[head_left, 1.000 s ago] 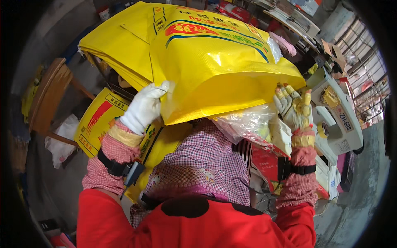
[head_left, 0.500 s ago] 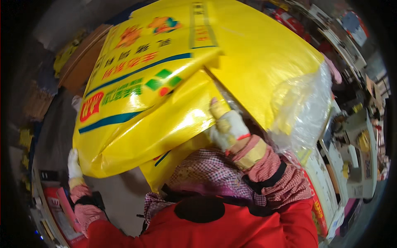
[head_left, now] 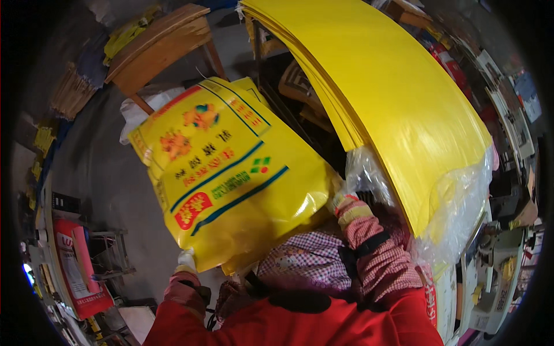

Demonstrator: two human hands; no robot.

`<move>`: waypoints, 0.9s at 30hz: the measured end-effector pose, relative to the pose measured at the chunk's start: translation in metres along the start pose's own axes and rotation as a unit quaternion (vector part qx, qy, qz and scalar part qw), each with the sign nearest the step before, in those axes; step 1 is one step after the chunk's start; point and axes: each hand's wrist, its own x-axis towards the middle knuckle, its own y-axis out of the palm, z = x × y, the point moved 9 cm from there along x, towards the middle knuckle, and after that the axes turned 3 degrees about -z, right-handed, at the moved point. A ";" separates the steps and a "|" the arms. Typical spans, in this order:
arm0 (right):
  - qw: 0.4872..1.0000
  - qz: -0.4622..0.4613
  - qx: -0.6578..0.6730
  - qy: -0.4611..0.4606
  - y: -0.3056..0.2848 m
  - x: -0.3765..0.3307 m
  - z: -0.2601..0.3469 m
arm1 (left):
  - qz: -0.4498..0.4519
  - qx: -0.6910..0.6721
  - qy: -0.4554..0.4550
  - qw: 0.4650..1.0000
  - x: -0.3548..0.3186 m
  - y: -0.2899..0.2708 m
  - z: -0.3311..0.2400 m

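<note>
Below the hands, a grey concrete floor (head_left: pixel 109 179) is stretching out to the left, with a wooden chair (head_left: pixel 156 49) standing at the top and a red-and-white package (head_left: pixel 78 268) lying at the lower left edge. A printed yellow sack (head_left: pixel 231 173), with red, green and blue markings on its face, is hanging tilted at centre. The left hand (head_left: pixel 186 260), gloved in white, is pinching the sack's lower corner, fingers closed on it. The right hand (head_left: pixel 340 199) is gripping the sack's right edge, though its fingers are mostly hidden. To the right, a stack of plain yellow sacks (head_left: pixel 392 98) is arching overhead, clear plastic wrap (head_left: pixel 456 213) hanging off its lower end. Cluttered sewing machines (head_left: pixel 496 277) are crowding the right rim, leaving open room only leftward.
</note>
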 end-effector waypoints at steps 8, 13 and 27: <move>0.992 0.055 -0.080 0.076 -0.004 -0.015 -0.025 | 0.061 0.257 0.055 0.963 -0.041 0.049 -0.005; 0.990 0.083 -0.076 0.086 -0.012 -0.014 -0.029 | -0.083 0.198 -0.004 0.977 -0.015 0.043 -0.002; 0.992 0.085 -0.051 0.080 -0.023 -0.045 -0.039 | 0.123 0.620 0.128 0.764 -0.005 0.076 0.027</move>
